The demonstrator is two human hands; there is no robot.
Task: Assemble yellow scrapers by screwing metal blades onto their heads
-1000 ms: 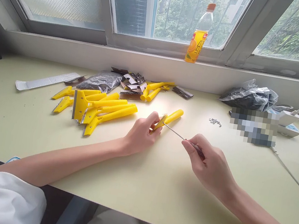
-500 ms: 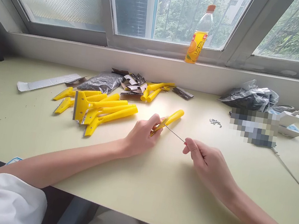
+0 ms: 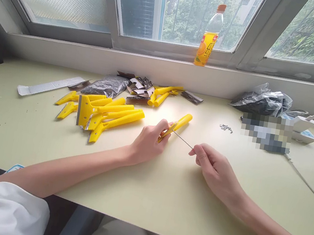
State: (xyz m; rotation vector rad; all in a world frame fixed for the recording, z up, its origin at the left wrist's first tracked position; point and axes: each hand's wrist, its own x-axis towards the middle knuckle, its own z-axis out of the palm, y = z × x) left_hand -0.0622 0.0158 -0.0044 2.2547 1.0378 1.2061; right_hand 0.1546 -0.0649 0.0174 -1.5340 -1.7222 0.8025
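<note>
The left hand (image 3: pixel 146 144) was closed, fingers curled and thumb pressed in, around the head of a yellow scraper (image 3: pixel 183 123) just right of the scraper pile (image 3: pixel 122 118), its handle angled up and away. Further right of that pile, the right hand (image 3: pixel 220 171) was closed too, fingers bunched round a screwdriver (image 3: pixel 182 140), whose grip was mostly hidden in the palm. The thin shaft slanted across to the plate on the scraper's head; whether its tip sat in a screw could not be told.

That slant looked like the main risk: if the driver tilted or was pushed off its line, the tip could skid over the plate towards the left fingers wrapped beside it. The scraper seemed held up by those fingers alone, so a loose pinch might let it twist under turning force. An edge at the head might nick a slipping finger. Small screws (image 3: pixel 226 128) lay well right of the pile, where a sweeping right forearm or sleeve might scatter them.
</note>
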